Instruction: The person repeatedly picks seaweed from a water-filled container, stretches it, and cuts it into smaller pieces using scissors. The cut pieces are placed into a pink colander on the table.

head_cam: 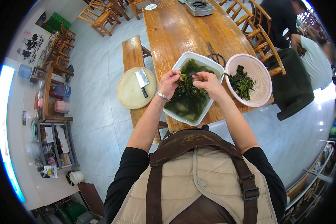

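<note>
A white plastic tub [218, 66] of water and dark green seaweed [189, 102] stands at the near end of a wooden table. Over its left side, my left hand [169, 82] pinches a green piece of seaweed [184, 77] between thumb and fingers. My right hand [208, 84] is above the tub's right half, its thumb and fingertips close to the same dark strands; whether it grips them is hard to make out. To the right sits a pale pink plastic colander [261, 81], with a small heap of green seaweed [242, 84] inside.
Black-handled scissors [217, 57] lie behind the tub. A cleaver [142, 79] rests on a round chopping board [126, 95] on the bench [131, 53] at left. A portable gas stove [199, 9] stands far back. Wooden chairs [264, 47] and seated people are at right.
</note>
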Action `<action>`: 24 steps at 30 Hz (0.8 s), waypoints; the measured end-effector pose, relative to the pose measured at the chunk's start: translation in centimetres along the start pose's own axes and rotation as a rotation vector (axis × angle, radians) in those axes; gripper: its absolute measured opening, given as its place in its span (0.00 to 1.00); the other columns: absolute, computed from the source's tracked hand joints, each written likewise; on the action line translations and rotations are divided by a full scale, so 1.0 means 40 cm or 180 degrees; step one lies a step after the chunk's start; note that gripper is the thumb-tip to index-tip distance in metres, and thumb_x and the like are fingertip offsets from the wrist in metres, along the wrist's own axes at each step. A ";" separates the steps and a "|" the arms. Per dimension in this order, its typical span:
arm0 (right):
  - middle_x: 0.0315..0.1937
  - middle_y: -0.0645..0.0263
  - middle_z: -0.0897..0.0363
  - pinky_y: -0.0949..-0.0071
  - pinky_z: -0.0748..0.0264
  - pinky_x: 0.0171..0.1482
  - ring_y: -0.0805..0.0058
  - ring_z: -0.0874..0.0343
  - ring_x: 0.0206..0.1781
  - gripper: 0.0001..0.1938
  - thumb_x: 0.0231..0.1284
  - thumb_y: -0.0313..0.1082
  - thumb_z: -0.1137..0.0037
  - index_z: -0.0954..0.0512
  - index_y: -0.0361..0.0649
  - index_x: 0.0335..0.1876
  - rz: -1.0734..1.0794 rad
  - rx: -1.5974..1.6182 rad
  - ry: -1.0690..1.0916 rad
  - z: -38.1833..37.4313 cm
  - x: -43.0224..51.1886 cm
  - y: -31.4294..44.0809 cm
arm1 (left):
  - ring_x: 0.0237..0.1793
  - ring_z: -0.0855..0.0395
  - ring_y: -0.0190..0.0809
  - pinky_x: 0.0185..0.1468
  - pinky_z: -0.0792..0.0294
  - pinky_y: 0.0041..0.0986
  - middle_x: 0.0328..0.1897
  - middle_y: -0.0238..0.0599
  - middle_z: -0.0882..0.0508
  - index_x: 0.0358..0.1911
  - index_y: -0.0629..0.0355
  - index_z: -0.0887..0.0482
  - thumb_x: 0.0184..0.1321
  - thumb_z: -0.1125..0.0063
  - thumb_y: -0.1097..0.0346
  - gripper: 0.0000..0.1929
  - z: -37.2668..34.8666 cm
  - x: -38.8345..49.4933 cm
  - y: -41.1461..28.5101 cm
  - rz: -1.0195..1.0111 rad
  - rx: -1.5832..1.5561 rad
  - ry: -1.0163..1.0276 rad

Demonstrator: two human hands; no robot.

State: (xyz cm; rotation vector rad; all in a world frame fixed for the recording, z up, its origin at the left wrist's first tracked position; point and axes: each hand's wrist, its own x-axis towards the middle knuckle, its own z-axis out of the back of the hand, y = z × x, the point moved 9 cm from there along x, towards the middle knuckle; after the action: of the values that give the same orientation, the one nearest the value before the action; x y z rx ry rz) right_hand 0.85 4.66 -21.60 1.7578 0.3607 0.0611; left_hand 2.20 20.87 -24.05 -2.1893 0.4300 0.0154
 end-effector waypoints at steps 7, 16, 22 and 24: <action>0.35 0.57 0.16 0.75 0.24 0.42 0.70 0.18 0.35 0.12 0.49 0.25 0.39 0.20 0.36 0.42 0.0532 -0.2253 -0.0101 0.003 0.024 0.026 | 0.36 0.21 0.30 0.42 0.27 0.23 0.37 0.30 0.20 0.46 0.59 0.22 0.59 0.41 0.73 0.11 -0.006 -0.006 0.002 -0.0067 0.0773 -0.0144; 0.36 0.66 0.20 0.79 0.25 0.47 0.76 0.20 0.43 0.15 0.53 0.23 0.39 0.25 0.27 0.47 -0.0044 0.0454 -0.0376 0.010 0.035 -0.024 | 0.32 0.24 0.24 0.33 0.33 0.15 0.36 0.27 0.20 0.46 0.58 0.21 0.59 0.41 0.73 0.11 -0.027 -0.001 -0.004 -0.0111 0.1433 -0.0212; 0.39 0.61 0.18 0.79 0.24 0.47 0.74 0.19 0.41 0.17 0.46 0.15 0.44 0.24 0.27 0.47 0.0114 -0.0410 -0.0203 0.014 0.030 -0.020 | 0.36 0.24 0.25 0.37 0.33 0.16 0.38 0.27 0.20 0.45 0.58 0.22 0.60 0.41 0.73 0.10 -0.018 0.002 0.008 -0.0125 0.1100 -0.0021; 0.36 0.61 0.17 0.80 0.24 0.44 0.75 0.19 0.39 0.15 0.47 0.16 0.42 0.22 0.28 0.44 0.0221 -0.0614 -0.0318 0.019 0.029 -0.004 | 0.37 0.24 0.25 0.38 0.32 0.16 0.38 0.28 0.20 0.45 0.59 0.22 0.60 0.41 0.73 0.11 -0.026 0.000 0.006 -0.0168 0.1058 0.0039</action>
State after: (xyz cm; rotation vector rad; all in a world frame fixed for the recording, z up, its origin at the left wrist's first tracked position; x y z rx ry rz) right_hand 2.09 4.28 -22.10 1.5755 0.2137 0.0556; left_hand 1.96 19.95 -23.60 -1.8730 0.3537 -0.0921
